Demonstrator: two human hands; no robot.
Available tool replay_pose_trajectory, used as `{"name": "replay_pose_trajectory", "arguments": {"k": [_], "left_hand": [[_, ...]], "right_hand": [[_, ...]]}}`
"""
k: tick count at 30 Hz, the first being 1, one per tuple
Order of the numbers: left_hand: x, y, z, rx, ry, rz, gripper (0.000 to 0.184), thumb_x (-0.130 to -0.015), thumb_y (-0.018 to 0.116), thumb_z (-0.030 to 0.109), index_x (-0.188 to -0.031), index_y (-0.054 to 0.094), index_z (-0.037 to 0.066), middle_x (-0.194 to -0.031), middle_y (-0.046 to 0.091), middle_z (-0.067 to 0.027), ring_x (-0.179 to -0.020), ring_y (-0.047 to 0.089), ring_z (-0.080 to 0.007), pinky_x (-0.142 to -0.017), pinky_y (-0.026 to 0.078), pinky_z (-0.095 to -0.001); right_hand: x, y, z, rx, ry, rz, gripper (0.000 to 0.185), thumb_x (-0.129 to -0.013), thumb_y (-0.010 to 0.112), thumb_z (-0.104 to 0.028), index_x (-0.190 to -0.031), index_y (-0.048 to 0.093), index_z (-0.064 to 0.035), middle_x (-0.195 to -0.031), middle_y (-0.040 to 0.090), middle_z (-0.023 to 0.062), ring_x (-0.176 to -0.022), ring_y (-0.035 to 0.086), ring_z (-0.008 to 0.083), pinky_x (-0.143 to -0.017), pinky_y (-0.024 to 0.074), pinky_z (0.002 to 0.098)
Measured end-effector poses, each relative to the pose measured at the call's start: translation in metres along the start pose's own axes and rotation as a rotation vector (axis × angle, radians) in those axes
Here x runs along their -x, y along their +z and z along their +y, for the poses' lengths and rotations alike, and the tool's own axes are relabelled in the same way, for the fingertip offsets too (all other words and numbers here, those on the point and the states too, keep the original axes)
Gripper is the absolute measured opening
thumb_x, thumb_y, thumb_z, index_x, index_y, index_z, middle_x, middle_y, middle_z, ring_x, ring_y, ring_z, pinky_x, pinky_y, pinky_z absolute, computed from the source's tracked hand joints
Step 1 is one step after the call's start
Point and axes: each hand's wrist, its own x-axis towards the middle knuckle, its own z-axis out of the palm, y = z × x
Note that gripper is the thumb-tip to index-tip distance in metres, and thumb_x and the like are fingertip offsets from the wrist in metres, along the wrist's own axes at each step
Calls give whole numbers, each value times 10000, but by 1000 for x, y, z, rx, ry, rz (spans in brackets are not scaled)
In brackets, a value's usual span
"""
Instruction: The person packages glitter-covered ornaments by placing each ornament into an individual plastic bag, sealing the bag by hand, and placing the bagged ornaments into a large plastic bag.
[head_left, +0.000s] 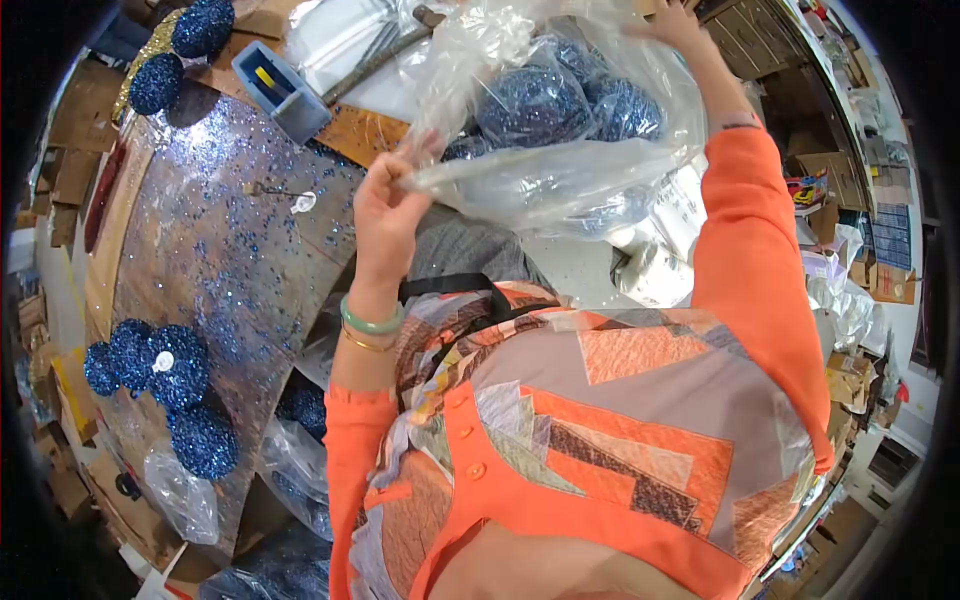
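My left hand (388, 205) is closed on the near-left edge of a large clear plastic bag (560, 185), its fingers pinching the film. Inside the bag are several dark blue glitter balls (535, 105), seen through wrinkled plastic. My right hand (675, 28) is at the bag's far right side, partly cut off by the top of the view. Its visible fingers look spread and slightly blurred, close to the film. Whether they touch it is hard to see.
Blue glitter covers the worktable (250, 220) on the left. Joined blue glitter balls (180, 370) lie on its near part. A grey-blue plastic bin (280, 95) stands at the back beside a stick (380, 60). Shelves with boxes (830, 180) line the right.
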Motion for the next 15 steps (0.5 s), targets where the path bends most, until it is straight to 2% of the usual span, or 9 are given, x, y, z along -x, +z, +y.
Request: {"name": "replay_pose_trajectory", "arguments": {"k": [2,4,6,7,9,10,12,14,15], "left_hand": [[-4,7,3,13,-21,19,160,-819,497,-99,-813,443,51,-1304,518,-238,-1164,552,-269,-905,465,-294],[-13,14,11,55,-16,21,152,-823,508,-80,-807,440,55,-1276,539,-239,-1113,579,-253,-851,475,-266],[-22,5,13,65,8,-43,117,-832,526,-41,-838,462,57,-1202,588,-224,-1029,613,-219,-776,471,-236],[-29,5,20,80,13,1,108,-833,528,-37,-859,472,51,-1180,598,-210,-1024,614,-209,-773,477,-243],[-49,16,51,113,18,84,105,-834,534,-29,-902,492,41,-1135,619,-183,-1013,615,-188,-767,490,-257],[-62,10,59,115,66,82,103,-842,537,-21,-926,504,29,-1106,628,-162,-1010,617,-182,-804,500,-282],[-77,55,114,148,77,217,53,-852,532,-14,-897,536,15,-935,608,-97,-874,589,-181,-814,499,-313],[-87,90,142,75,446,79,75,-877,505,13,-905,566,-21,-883,602,-94,-835,583,-216,-852,486,-336],[-114,70,142,124,672,-183,125,-893,497,31,-958,568,-48,-964,607,-133,-921,587,-239,-898,479,-347]], "right_hand": [[27,67,29,27,60,-311,401,-824,584,-391,-1014,651,-43,-982,648,184,-888,625,349,-777,491,433],[45,108,52,52,142,-377,395,-847,539,-384,-1021,663,-52,-1042,641,187,-945,618,357,-823,486,442],[50,117,79,71,261,-275,398,-870,494,-378,-1029,674,-60,-1103,635,190,-1002,611,366,-869,481,451],[50,112,95,82,307,-184,403,-881,472,-374,-1032,680,-64,-1134,632,191,-1030,607,370,-893,479,456],[55,75,128,104,338,-56,404,-884,467,-372,-1035,680,-64,-1138,630,192,-1035,605,368,-895,477,455],[57,57,138,112,344,20,404,-885,464,-371,-1036,679,-64,-1140,629,192,-1038,604,367,-896,477,455],[58,13,153,119,343,177,405,-887,460,-369,-1038,679,-63,-1144,627,193,-1043,602,365,-898,475,455],[61,-21,165,123,339,286,406,-890,455,-367,-1041,678,-63,-1148,625,193,-1048,600,363,-899,473,455],[59,-35,171,123,335,338,406,-891,452,-366,-1042,678,-63,-1150,624,193,-1051,599,362,-900,473,455]]}}
